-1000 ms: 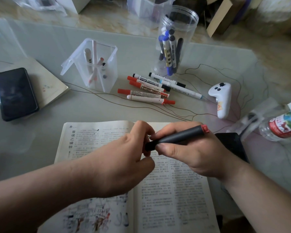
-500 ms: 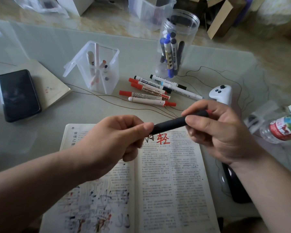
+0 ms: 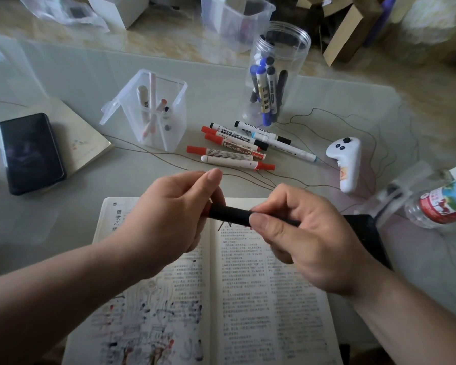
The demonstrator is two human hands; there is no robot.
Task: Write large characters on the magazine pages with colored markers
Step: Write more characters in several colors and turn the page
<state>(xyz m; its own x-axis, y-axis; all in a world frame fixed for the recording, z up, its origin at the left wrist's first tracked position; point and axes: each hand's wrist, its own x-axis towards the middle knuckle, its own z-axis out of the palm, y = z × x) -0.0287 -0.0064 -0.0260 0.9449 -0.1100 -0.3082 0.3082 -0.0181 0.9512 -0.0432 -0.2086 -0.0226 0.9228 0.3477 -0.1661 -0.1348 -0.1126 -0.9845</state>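
An open magazine (image 3: 248, 299) lies on the glass table in front of me, printed text on the right page and a drawing low on the left page. Above its top edge both hands hold one black marker (image 3: 229, 214) lying level. My left hand (image 3: 174, 219) grips its left end; whether that end is the cap I cannot tell. My right hand (image 3: 298, 233) pinches the barrel between thumb and fingers. The red characters at the top of the right page are mostly hidden behind the marker and hands.
Several red and black whiteboard markers (image 3: 234, 148) lie beyond the magazine. A clear square holder (image 3: 153, 114) and a clear jar of markers (image 3: 274, 75) stand behind them. A black phone (image 3: 29, 152) on a notebook is left; a white controller (image 3: 346, 164) and bottle (image 3: 442, 204) are right.
The right hand lifted the marker off the page and the left hand took its tip end. The two hands have since closed toward each other along the marker, which now lies level.
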